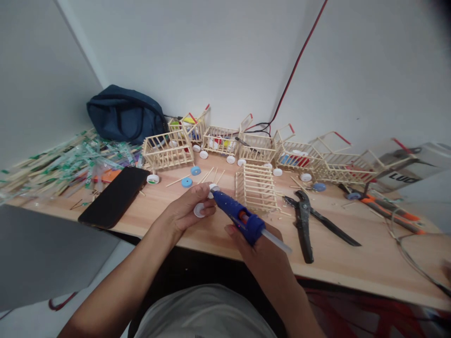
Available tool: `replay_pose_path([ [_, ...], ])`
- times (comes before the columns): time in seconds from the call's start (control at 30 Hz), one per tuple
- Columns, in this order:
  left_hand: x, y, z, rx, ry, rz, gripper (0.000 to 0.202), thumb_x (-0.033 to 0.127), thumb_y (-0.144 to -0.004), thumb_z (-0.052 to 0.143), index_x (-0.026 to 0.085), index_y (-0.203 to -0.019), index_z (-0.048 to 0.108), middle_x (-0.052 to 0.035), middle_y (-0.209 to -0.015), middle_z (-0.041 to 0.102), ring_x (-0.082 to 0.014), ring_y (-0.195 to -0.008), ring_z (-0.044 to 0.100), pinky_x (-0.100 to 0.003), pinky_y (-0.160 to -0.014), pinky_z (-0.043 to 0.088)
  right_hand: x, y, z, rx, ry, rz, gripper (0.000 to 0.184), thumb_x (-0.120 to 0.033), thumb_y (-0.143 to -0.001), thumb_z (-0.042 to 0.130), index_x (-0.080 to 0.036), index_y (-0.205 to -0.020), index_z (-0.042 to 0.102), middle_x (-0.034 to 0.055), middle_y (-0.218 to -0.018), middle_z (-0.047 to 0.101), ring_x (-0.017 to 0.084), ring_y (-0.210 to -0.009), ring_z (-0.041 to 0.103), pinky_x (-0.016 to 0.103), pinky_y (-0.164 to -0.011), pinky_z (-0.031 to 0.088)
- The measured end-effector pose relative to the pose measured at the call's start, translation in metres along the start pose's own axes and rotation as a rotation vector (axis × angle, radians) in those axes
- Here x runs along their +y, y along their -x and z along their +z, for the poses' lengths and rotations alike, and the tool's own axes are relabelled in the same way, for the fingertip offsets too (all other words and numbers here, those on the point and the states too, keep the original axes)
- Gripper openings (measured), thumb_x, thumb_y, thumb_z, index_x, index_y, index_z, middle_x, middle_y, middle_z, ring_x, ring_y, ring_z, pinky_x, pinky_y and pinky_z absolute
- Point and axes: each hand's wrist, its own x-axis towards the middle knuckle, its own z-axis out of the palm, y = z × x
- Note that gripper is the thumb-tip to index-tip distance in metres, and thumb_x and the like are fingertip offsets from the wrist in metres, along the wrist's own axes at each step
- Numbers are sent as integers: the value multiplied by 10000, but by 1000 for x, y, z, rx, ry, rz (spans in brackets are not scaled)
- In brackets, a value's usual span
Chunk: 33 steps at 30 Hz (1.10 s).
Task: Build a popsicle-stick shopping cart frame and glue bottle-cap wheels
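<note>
My right hand (264, 251) is wrapped round a blue hot glue gun (229, 206), and a clear glue stick (278, 240) sticks out of its back end. The gun's nozzle meets a small white bottle cap (212, 188) pinched in the fingertips of my left hand (181, 209). A second white cap (199, 210) sits lower in the left fingers. Just beyond the gun, a stick-built basket frame (257, 185) rests on the table. Two blue caps (186, 182) and some loose thin sticks (207, 176) lie beyond my left hand.
Several small stick carts (169, 150) with cap wheels line the wall. Packed sticks (70, 164), a black phone (114, 197) and a dark blue pouch (127, 112) are at left. Black pliers (305, 225), orange-handled pliers (391, 213) and a cable (405, 253) lie at right.
</note>
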Motion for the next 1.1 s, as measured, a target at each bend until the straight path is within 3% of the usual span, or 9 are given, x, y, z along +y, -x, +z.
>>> replay_pose_path([
  [0.17,2,-1,5,-35,-60,38,288,203,-669,837,111,-769,583,44,-657,466,-17,-483,353,-104,-395,292,8,3,12,106,-24,137,344,-486,-855,563,-173,-871,705,47,-655,676,219,-645,649,282,-571,494],
  [0.33,2,-1,5,-61,-34,53,341,338,-676,840,100,-812,638,28,-723,494,-18,-509,368,-111,-405,324,12,3,16,115,-147,181,407,-548,-855,556,-166,-853,696,12,-508,578,189,-557,587,256,-478,436],
  [0.67,5,2,5,-105,-108,42,295,291,-708,822,85,-867,682,47,-677,397,-19,-525,301,-108,-424,298,13,1,15,82,-242,225,435,-568,-847,555,-163,-914,699,3,-500,570,180,-524,578,256,-468,432],
  [1.1,5,1,4,-91,-154,63,306,277,-685,831,83,-878,695,50,-639,391,-26,-517,274,-109,-417,276,12,4,18,78,-358,312,422,-558,-824,600,-165,-959,677,-29,-477,512,158,-478,522,251,-437,400],
])
